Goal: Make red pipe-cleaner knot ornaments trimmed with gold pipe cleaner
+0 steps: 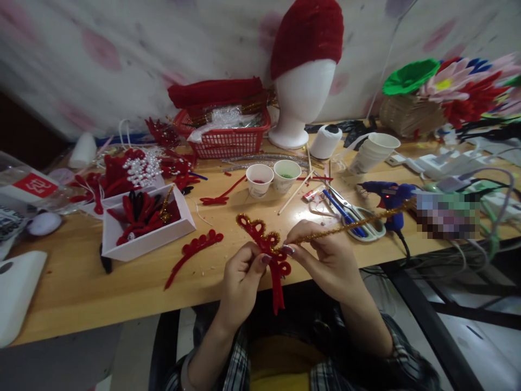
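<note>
Between thumb and fingers, my left hand [243,277] pinches a red pipe-cleaner piece [278,288] with looped edges, held in front of the table edge. Gold trim runs along its upper loops. A long gold pipe cleaner [345,229] leads from that trim out to the right, and my right hand [321,259] is closed on it close to the loops. Left of my hands, a similar red looped piece [195,251] without gold lies on the wooden table [150,290].
A white box [142,241] of red pieces stands left. Two paper cups [260,182] with small beads sit ahead. Scissors [368,225], a blue pen [340,209] and a blue glue gun [388,198] lie right. Behind are a red basket [228,141] and a white foam head [299,98].
</note>
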`<state>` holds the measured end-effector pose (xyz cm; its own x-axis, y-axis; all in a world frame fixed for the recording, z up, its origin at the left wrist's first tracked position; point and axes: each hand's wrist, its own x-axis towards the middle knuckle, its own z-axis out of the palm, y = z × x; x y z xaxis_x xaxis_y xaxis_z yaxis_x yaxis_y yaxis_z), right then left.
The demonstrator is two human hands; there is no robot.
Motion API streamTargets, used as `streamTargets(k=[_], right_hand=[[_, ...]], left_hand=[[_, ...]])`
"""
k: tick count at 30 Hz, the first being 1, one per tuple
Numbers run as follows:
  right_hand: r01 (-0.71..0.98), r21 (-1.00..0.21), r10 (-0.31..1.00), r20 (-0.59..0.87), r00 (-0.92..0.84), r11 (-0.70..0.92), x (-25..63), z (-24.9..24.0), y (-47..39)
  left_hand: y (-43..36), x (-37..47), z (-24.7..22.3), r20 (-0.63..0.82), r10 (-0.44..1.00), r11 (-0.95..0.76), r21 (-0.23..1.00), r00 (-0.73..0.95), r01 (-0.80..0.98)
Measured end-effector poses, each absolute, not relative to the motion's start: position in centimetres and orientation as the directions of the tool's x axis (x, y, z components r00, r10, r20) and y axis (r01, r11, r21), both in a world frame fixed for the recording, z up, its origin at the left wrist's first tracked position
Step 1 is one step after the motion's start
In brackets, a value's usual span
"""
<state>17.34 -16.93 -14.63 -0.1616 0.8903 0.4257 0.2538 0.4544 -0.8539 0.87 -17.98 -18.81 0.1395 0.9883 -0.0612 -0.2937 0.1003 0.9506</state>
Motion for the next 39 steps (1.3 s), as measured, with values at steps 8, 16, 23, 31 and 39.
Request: streamTargets(k=[8,16,23,31,39], right_hand=[[0.225,-0.811,0.841,0.518,-0.155,0.54,17.29,-14.58,-16.83],[0.184,-0.814,0.835,0.531,-0.148,0.55,17.19,-14.61,-17.29],[0.185,-0.804,0.825,0.549,-0.136,0.565,16.8,-14.62,-17.29],[0.233,-0.791,0.824,0.552,-0.126,0.566,16.95,-14.77,-17.58],[0.252,-0.761,0.799,0.592,-0.109,0.598,16.79,-14.99,-17.47]], left_hand=[[-17.99,1.03,-18.52,-0.117,0.973,0.192,0.891,0.2,-0.411],[-17.9,1.11,-17.9,-0.168,0.952,0.281,0.808,0.256,-0.518],[-18.03,1.39,-17.92,-0.174,0.946,0.303,0.769,0.272,-0.562],[-18.23,1.48,-18.07,-0.145,0.961,0.246,0.836,0.235,-0.49],[-17.91,1.46,-18.06,-0.169,0.973,0.224,0.855,0.158,-0.468]])
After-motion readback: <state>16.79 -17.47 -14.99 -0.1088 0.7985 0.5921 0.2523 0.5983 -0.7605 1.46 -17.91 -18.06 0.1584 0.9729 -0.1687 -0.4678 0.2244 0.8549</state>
